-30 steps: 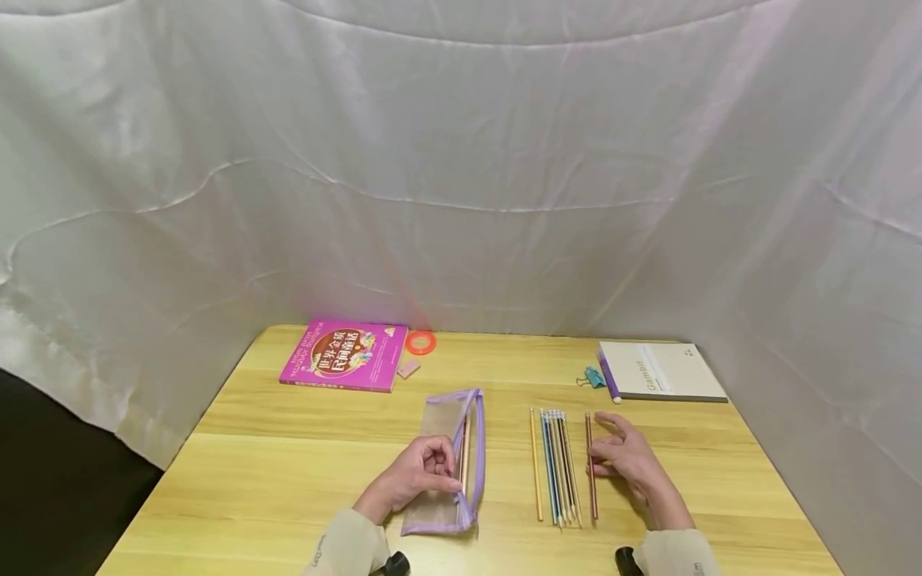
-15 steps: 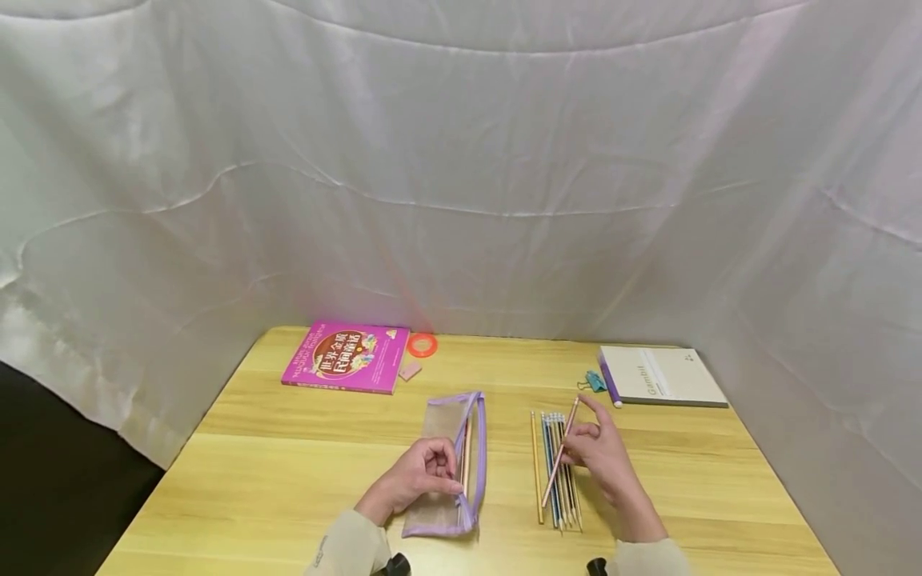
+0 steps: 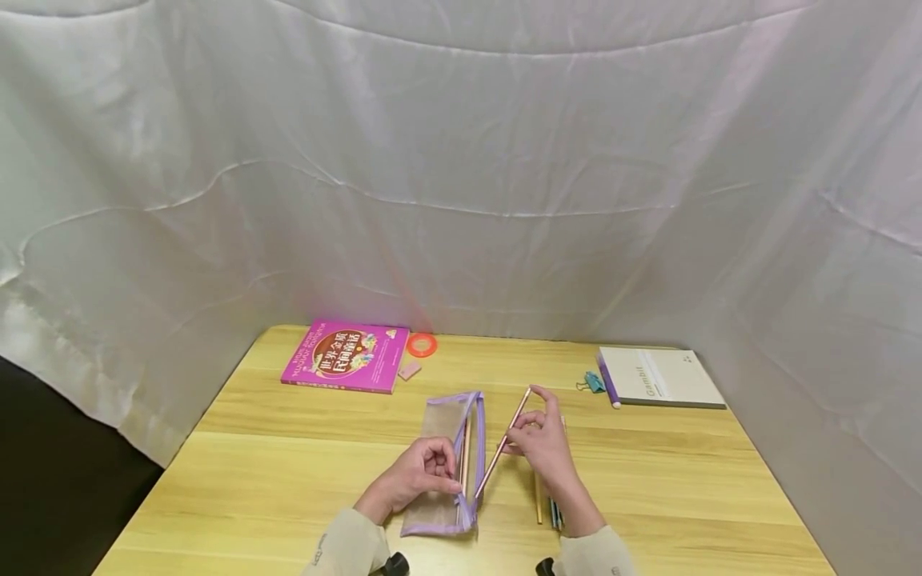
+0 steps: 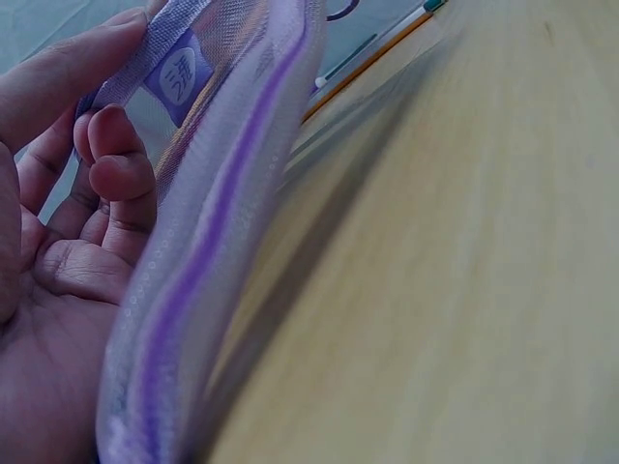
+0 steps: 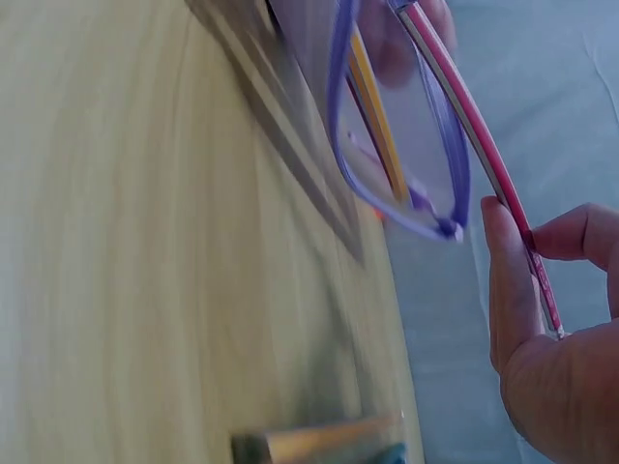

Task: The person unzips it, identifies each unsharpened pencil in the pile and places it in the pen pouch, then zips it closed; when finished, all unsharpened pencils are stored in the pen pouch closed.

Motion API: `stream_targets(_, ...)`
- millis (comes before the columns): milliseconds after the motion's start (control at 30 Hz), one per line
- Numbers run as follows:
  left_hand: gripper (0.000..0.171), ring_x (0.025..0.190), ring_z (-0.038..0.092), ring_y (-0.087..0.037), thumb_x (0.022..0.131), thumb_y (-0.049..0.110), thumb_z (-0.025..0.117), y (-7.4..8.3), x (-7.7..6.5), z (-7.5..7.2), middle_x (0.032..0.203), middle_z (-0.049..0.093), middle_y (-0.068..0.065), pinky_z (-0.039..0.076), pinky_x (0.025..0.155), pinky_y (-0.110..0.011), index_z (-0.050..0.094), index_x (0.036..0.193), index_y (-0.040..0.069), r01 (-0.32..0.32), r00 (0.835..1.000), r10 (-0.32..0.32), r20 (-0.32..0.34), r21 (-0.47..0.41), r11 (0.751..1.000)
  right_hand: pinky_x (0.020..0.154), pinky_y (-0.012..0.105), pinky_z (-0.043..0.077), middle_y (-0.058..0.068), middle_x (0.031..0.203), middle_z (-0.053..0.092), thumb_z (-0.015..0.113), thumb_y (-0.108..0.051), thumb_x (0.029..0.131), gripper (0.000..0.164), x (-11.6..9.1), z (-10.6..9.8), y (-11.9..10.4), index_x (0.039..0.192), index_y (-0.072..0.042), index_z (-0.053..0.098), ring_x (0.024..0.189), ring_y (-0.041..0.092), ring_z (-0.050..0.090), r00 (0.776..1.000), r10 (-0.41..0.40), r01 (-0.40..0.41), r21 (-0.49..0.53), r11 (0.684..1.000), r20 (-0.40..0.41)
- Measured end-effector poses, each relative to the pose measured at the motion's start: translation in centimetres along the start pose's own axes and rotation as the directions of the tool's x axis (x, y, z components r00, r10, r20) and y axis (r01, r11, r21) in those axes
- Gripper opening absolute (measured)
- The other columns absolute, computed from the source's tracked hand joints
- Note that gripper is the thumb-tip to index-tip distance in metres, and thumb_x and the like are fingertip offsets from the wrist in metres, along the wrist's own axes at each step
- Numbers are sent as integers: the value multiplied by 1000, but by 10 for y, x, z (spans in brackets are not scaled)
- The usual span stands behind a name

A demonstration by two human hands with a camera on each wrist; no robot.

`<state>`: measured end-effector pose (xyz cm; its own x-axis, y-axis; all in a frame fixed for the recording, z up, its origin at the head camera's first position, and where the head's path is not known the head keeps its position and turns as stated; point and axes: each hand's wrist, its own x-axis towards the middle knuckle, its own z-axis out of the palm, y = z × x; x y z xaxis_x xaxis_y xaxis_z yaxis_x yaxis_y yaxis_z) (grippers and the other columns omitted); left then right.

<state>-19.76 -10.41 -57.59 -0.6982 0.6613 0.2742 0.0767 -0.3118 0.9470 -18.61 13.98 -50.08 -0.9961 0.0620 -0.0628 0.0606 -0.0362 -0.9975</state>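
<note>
In the head view my left hand (image 3: 418,474) pinches the edge of a mesh pencil case (image 3: 441,418) with purple trim, holding its zip side apart. Pencils lie inside; an orange-yellow pencil (image 5: 375,111) shows through the opening in the right wrist view. My right hand (image 3: 545,442) pinches a metallic red pencil (image 5: 474,121) near its upper end, the index finger at the top. This pencil slants down to the left, its lower end right at the case's purple rim. In the left wrist view my thumb and fingers grip the case beside a small purple label (image 4: 180,77).
Right of the case lie a yellow pencil (image 3: 539,504) and a row of pencils (image 3: 555,516), mostly hidden by my right hand. Farther back are a pink book (image 3: 346,356), orange tape ring (image 3: 422,345), eraser (image 3: 410,370), teal binder clip (image 3: 594,382), purple marker (image 3: 608,378) and notebook (image 3: 673,376).
My right hand has picked the red pencil up from the table's right side and carried it left over the pencil row to the case. The left hand stays in place on the case.
</note>
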Motion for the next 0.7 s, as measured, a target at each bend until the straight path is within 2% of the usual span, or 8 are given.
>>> stream_targets(200, 40, 73, 58, 0, 80, -7, 77, 2, -1, 2, 84, 59, 8, 52, 67, -13, 43, 92, -23, 16, 1000, -16, -8, -10, 1000, 65, 37, 65, 11, 94, 53, 63, 20, 80, 91, -2, 15, 4, 156, -14, 27, 69, 14, 62, 999, -15, 15, -15, 1000, 30)
stream_targets(433, 40, 72, 58, 0, 80, -7, 77, 2, -1, 1, 82, 61, 10, 52, 66, -13, 42, 91, -23, 16, 1000, -16, -3, -14, 1000, 63, 40, 64, 17, 98, 57, 67, 18, 80, 93, -6, 21, 14, 157, -11, 26, 67, 17, 63, 996, 4, 2, -66, 998, 87)
stream_targets(700, 37, 74, 60, -1, 82, -8, 75, 1, 1, 0, 84, 62, 8, 53, 67, -14, 42, 92, -23, 14, 1000, -13, 18, -26, 1000, 64, 41, 65, 17, 98, 57, 67, 20, 78, 94, -9, 30, 19, 158, -10, 28, 68, 17, 64, 995, 29, -19, -102, 995, 100)
